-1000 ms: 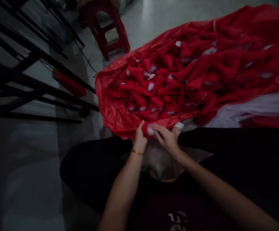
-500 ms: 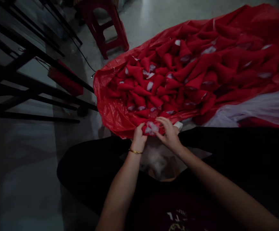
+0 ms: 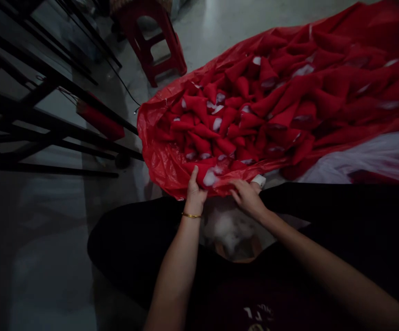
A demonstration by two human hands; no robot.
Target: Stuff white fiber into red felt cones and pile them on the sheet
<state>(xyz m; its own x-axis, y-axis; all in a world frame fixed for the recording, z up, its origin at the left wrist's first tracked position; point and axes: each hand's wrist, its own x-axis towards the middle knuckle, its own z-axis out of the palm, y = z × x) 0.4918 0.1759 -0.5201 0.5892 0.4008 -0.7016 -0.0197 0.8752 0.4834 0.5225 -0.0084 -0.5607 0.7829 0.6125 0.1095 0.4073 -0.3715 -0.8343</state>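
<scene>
My left hand [image 3: 195, 192], with a gold bangle at the wrist, grips a red fabric cone [image 3: 202, 174] at the near edge of the bag. White stuffing [image 3: 211, 176] bulges from the cone's open end, which faces right. To the right of it is my right hand [image 3: 248, 196], its fingers bent and the thumb a little apart, beside the bag's rim. No object shows between those fingers. Many similar cones [image 3: 227, 120], several showing white fill, lie heaped in a large red plastic bag [image 3: 163, 168]. Loose white fluff [image 3: 228, 230] sits below my hands, between the legs.
A red plastic stool [image 3: 147, 43] stands beyond the bag. Black metal bars [image 3: 58, 126] run along the left, with a red box-like thing [image 3: 99, 119] behind them. Translucent white sheeting [image 3: 364, 154] lies at the right. A small white object [image 3: 259, 180] is by the right knee.
My right hand has drawn back from the stuffing toward the right. My left hand still holds the cone, now with more of its red side showing. The whole view has shifted slightly.
</scene>
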